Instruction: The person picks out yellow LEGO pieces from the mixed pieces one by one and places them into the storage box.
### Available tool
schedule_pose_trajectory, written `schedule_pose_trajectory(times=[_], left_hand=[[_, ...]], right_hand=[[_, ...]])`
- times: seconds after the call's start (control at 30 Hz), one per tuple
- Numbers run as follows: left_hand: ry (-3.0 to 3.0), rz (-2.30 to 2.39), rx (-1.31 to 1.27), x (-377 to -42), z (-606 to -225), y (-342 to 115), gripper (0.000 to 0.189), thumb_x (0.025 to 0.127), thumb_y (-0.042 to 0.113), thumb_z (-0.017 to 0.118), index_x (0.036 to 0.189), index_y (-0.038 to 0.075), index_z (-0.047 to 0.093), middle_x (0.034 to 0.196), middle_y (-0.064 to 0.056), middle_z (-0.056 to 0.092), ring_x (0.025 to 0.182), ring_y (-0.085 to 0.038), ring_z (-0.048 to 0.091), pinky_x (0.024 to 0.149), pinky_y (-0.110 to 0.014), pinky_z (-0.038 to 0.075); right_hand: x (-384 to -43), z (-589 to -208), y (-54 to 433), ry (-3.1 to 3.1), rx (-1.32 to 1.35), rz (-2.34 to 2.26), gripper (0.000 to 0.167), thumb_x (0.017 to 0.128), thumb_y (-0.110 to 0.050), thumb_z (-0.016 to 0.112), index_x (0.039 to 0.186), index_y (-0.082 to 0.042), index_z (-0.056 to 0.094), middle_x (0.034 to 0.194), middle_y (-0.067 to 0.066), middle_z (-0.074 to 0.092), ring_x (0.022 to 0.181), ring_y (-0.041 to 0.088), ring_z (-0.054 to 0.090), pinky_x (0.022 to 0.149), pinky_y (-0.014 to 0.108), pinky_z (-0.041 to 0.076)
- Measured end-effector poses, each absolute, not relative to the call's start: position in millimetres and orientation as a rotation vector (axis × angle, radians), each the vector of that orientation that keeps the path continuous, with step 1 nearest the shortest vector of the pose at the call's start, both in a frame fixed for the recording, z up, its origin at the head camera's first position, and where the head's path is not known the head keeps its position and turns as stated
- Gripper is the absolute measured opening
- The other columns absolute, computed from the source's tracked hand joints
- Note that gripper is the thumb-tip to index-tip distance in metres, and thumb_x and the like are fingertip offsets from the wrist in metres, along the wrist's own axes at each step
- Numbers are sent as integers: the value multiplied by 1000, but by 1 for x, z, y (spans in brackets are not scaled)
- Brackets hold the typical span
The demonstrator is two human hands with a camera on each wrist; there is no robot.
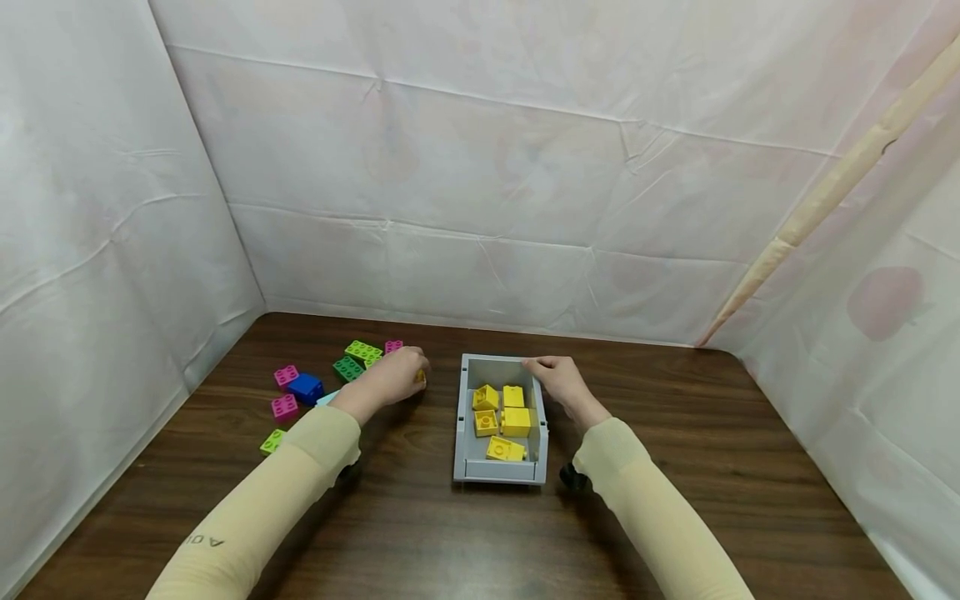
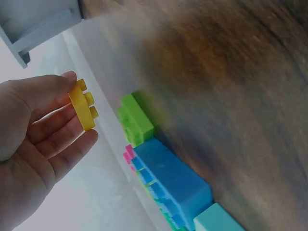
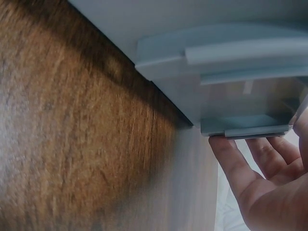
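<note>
My left hand (image 1: pixel 393 375) pinches a yellow toy brick (image 2: pixel 83 108) between thumb and fingers, its studs pointing away from the palm. It is above the table, between the loose bricks and a grey plastic bin (image 1: pixel 498 472). Several yellow bricks (image 1: pixel 515 422) lie inside the bin. At the bin's far right corner, my right hand (image 1: pixel 562 383) grips the wall; in the right wrist view its fingers (image 3: pixel 236 166) lie along the outside of the wall.
Left of the bin lie loose bricks: a blue brick (image 1: pixel 306 388), a dark green brick (image 1: pixel 348 368), a lime green brick (image 1: pixel 363 351), a pink brick (image 1: pixel 284 407) and others. A light blue brick (image 2: pixel 219 221) is partly hidden by the left arm. White cloth walls (image 1: pixel 480 267) border the wooden table (image 1: pixel 675 467).
</note>
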State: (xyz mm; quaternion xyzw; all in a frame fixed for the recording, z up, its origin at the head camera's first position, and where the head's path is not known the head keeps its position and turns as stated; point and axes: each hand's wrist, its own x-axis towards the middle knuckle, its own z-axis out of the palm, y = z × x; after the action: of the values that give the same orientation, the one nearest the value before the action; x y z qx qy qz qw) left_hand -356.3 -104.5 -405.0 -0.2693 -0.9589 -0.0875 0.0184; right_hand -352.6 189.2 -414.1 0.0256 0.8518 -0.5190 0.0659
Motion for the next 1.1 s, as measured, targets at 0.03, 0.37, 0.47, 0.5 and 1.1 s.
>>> schedule_pose_trajectory(times=[0.03, 0.37, 0.47, 0.5, 1.1], left_hand=[[-2968, -274, -842, -355, -404, -104, 22, 85, 12, 69, 104, 0, 70, 105, -13, 64, 99, -26, 63, 85, -37, 53], [-2864, -283, -888, -345, -388, -96, 21, 85, 12, 69, 104, 3, 71, 105, -10, 64, 101, -24, 61, 85, -35, 53], [-2844, -276, -884, -340, -382, -92, 21, 85, 13, 70, 104, 5, 70, 105, -8, 64, 102, -23, 60, 85, -34, 53], [-2839, -272, -883, -339, -379, -90, 21, 85, 13, 70, 105, 6, 70, 106, -8, 64, 103, -22, 59, 86, -34, 53], [-2721, -260, -990, -310, -347, -60, 26, 85, 17, 71, 108, 7, 70, 108, -4, 64, 103, -18, 58, 86, -30, 52]], right_hand=[[-353, -414, 189, 2566, 79, -1567, 39, 93, -38, 57, 116, -8, 67, 86, 3, 62, 73, 14, 52, 65, 29, 49], [-354, -414, 190, 2572, 66, -1559, 40, 93, -38, 57, 117, -8, 67, 75, 0, 53, 70, 15, 49, 66, 32, 49], [-353, -414, 189, 2568, 72, -1562, 39, 93, -38, 57, 117, -8, 67, 74, 0, 52, 70, 14, 50, 67, 33, 50], [-353, -414, 189, 2568, 74, -1561, 39, 93, -38, 57, 117, -8, 67, 75, 0, 53, 71, 14, 50, 68, 34, 50], [-353, -412, 190, 2592, 42, -1544, 39, 94, -37, 57, 116, -7, 67, 57, -3, 35, 61, 15, 41, 62, 32, 46]])
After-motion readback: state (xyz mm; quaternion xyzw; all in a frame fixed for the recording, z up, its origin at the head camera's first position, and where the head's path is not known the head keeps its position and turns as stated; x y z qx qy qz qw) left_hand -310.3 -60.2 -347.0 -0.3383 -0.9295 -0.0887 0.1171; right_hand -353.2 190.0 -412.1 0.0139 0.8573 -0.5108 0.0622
